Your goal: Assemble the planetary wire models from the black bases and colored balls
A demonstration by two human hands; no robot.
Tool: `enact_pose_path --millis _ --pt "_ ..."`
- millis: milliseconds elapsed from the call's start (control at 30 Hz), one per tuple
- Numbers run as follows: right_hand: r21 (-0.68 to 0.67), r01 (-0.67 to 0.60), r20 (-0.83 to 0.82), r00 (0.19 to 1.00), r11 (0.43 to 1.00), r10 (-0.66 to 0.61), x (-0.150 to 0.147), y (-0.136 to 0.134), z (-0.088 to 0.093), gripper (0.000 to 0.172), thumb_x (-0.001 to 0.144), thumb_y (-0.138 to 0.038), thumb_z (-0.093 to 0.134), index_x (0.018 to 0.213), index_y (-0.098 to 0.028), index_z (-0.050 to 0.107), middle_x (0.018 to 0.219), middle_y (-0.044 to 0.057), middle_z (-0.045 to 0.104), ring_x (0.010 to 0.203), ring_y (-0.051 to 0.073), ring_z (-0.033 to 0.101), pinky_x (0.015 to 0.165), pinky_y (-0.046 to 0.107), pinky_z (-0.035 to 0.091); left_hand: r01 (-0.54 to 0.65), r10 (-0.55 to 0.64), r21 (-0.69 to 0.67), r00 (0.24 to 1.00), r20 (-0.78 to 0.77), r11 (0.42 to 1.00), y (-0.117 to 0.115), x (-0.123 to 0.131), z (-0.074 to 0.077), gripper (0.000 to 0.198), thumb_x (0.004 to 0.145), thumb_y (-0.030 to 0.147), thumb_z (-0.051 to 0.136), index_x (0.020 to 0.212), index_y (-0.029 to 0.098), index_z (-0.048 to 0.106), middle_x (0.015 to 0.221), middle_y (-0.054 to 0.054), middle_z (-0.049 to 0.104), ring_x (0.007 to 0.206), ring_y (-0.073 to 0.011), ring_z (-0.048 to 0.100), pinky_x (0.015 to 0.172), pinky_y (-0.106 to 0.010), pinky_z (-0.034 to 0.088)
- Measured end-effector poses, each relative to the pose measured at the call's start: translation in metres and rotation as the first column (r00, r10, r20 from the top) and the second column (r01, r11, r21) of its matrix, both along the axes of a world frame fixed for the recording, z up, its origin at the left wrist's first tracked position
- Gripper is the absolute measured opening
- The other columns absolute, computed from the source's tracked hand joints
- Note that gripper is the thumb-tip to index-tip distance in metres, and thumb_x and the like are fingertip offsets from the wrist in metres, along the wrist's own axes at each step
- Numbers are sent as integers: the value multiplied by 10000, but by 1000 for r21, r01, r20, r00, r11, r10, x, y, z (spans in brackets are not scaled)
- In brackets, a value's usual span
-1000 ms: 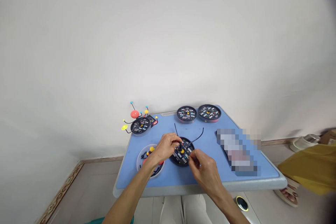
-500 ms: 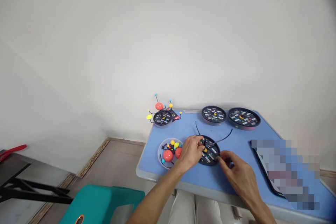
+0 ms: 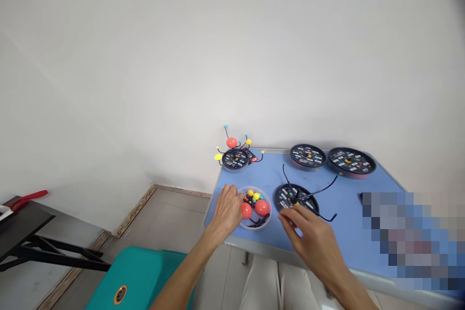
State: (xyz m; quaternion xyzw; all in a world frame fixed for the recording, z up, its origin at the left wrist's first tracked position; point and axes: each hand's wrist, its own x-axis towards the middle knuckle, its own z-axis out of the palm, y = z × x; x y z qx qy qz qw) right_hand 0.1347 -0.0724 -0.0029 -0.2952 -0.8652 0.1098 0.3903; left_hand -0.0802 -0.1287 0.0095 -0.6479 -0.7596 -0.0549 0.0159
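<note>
My L hand (image 3: 227, 210) sits half-curled at the clear dish (image 3: 255, 228) of balls, grip unclear — R hand (image 3: 312, 238) open, empty, near the wired black disc (image 3: 282, 198), dish kept handy beside it.

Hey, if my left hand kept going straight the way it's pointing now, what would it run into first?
Your left hand points at the clear plastic dish. Its rim comes first, with the smaller red ball just behind it, though depth is hard to judge here.
</note>
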Motion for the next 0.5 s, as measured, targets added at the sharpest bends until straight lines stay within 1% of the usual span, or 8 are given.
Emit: enact_pose_path --millis 33,100,133,200,233,300,400,500 --pt "-31 5 113 994 1000 -2 -18 5 3 258 936 -227 439 840 -200 677 749 43 654 619 145 607 545 247 398 -6 6 14 1000 -5 1000 -1 0 -1 338 882 66 420 977 204 713 902 -86 584 894 -226 485 779 -331 400" --pt "-90 42 339 941 995 -9 -50 15 9 258 909 -169 448 833 -194 694 740 45 663 639 162 628 533 254 362 1 -1 41 1000 13 999 -4 0 -3 336 874 59 424 936 200 723 873 -83 574 873 -223 475 768 -331 401" --pt "-98 49 430 903 994 -2 -64 20 12 228 893 -156 471 870 -187 696 779 57 679 677 178 646 544 258 356 18 -20 51 999 33 999 -5 -1 -4 341 864 46 427 913 202 727 858 -81 570 861 -221 472 757 -330 403" --pt "-110 42 558 830 993 26 -85 26 15 207 872 -137 501 946 -169 691 865 89 702 744 203 667 571 264 355 58 -64 77 994 87 995 -9 -4 -6 353 840 18 438 868 210 733 837 -77 564 840 -218 471 735 -327 406" --pt "-116 30 596 802 993 45 -91 29 15 205 869 -127 505 945 -162 692 886 102 706 763 210 672 585 267 355 66 -78 100 990 119 993 -11 -7 -7 357 830 5 445 852 213 735 834 -74 562 835 -214 474 732 -325 410" --pt "-128 11 631 772 992 73 -97 32 15 214 878 -115 490 891 -157 699 877 110 709 767 209 674 596 269 350 49 -78 166 981 178 985 -12 -13 -8 369 822 -14 448 864 216 733 844 -69 561 841 -205 483 744 -320 424" --pt "-131 27 620 782 991 61 -91 38 17 263 914 -143 445 858 -175 700 871 90 706 754 196 668 581 267 335 -20 -35 242 975 221 970 -13 -22 -6 348 835 -8 455 925 202 718 863 -64 565 878 -201 493 790 -327 445" --pt "-127 44 598 801 991 41 -82 43 20 262 916 -163 448 909 -201 707 881 68 697 749 186 652 577 263 333 -16 -33 236 979 201 972 -10 -25 -3 266 838 38 514 929 194 709 880 -59 570 903 -208 494 818 -340 452"
